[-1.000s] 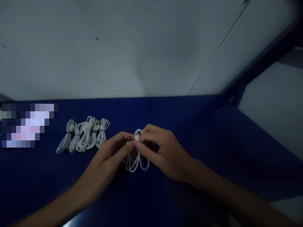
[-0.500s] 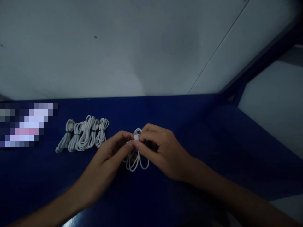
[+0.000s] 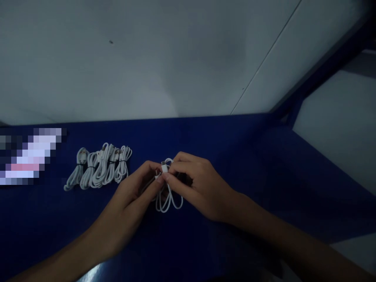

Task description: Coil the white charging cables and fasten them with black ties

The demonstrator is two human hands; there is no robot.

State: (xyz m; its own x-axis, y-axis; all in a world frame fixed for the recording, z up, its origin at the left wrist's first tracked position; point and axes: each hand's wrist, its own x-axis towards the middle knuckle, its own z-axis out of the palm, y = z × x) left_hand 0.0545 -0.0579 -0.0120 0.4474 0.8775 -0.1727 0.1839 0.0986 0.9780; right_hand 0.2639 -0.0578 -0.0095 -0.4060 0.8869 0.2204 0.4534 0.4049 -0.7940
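Observation:
A white USB cable (image 3: 164, 167) is held between my two hands, just above the blue table. The fingers of my right hand (image 3: 195, 182) pinch its white plug, whose metal end points up and away. My left hand (image 3: 136, 192) is closed on the cable's other end, where a small metal tip shows between thumb and forefinger. Loops of the cable hang below the fingertips. Several bundled white cables (image 3: 101, 166), with dark ties round their middles, lie side by side on the table to the left of my hands.
The blue tabletop (image 3: 188, 133) meets a pale wall (image 3: 132, 78) at its back edge. At the far left lies a pixelated, blurred-out object (image 3: 29, 156). A dark blue frame bar (image 3: 323, 68) slants along the right side.
The plug in my right hand has turned so its metal end shows more, and the tip in the left is more exposed. The view has shifted slightly.

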